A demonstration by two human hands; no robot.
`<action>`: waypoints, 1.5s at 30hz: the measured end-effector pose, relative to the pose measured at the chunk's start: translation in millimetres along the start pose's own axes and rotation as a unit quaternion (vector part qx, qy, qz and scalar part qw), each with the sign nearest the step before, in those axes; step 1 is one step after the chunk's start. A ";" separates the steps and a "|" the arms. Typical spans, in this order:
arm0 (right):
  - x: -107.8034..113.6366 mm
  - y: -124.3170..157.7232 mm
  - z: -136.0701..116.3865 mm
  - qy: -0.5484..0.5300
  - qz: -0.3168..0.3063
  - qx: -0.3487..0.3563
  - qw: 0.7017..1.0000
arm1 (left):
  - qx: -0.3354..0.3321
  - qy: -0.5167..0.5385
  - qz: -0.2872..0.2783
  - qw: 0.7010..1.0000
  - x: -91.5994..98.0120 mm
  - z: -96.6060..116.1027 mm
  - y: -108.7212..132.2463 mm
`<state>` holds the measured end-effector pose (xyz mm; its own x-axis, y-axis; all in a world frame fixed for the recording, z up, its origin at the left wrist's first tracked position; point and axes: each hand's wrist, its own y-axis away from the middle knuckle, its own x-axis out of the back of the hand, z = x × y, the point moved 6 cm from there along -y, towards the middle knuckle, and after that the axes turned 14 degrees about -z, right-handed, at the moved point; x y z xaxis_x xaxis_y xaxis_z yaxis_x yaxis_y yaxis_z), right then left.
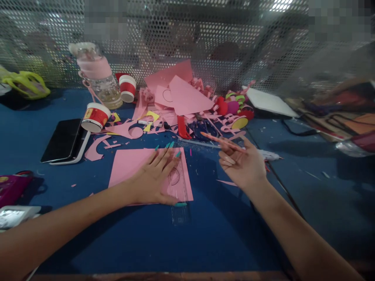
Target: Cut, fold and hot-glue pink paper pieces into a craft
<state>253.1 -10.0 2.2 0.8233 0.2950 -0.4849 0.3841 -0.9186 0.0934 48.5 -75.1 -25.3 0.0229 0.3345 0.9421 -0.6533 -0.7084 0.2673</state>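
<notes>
The right hand [243, 164] pinched an orange pencil [215, 138] above the blue table [211, 246]. The left hand [154, 177], spread flat, rested on pink paper [125, 164] and a clear protractor ruler [175, 177], which overhung the sheet's near edge. Beyond were pink scraps [123, 129] and a drinking bottle [107, 88].

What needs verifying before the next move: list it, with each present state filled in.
1. Pink sheet lying under the left hand: ok.
2. Clear ruler on the sheet, beneath the left hand: ok.
3. Ruler wholly within the sheet: not ok; its near end juts past the near edge.
4. Orange pen held in the right hand: ok.
5. Pen tip on the sheet: not ok; it is apart from it.
6. Ruler markings readable: cannot tell; too small.
</notes>
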 end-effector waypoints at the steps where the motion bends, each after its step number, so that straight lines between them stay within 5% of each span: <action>1: -0.3 0.3 0.5 0.007 0.014 -0.005 1.000 | -0.002 -0.001 -0.004 1.000 -0.3 0.2 -0.2; 10: -7.1 3.1 -2.3 0.181 0.052 0.091 0.978 | -0.001 -0.005 -0.014 1.000 7.2 4.2 2.6; 20: -11.7 8.0 -6.9 0.243 0.076 0.129 0.958 | 0.001 -0.008 0.001 1.000 4.6 1.5 1.9; 25: -34.0 11.3 -24.3 0.344 0.094 0.130 0.925 | -0.001 -0.002 0.014 1.000 2.9 -0.2 3.7; 32: -67.4 -2.3 -23.9 0.454 0.036 0.165 0.875 | 0.004 -0.007 0.036 0.999 -0.9 -2.1 2.9; 45: -35.4 -1.6 -12.8 0.369 0.133 0.184 0.901 | -0.008 -0.003 0.031 0.999 3.1 1.3 1.5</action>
<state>228.8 -15.6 30.4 0.9717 0.0217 0.2352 0.0798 -0.9675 -0.2402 48.5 -75.9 -21.7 -0.0130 0.2872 0.9578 -0.6651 -0.7178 0.2062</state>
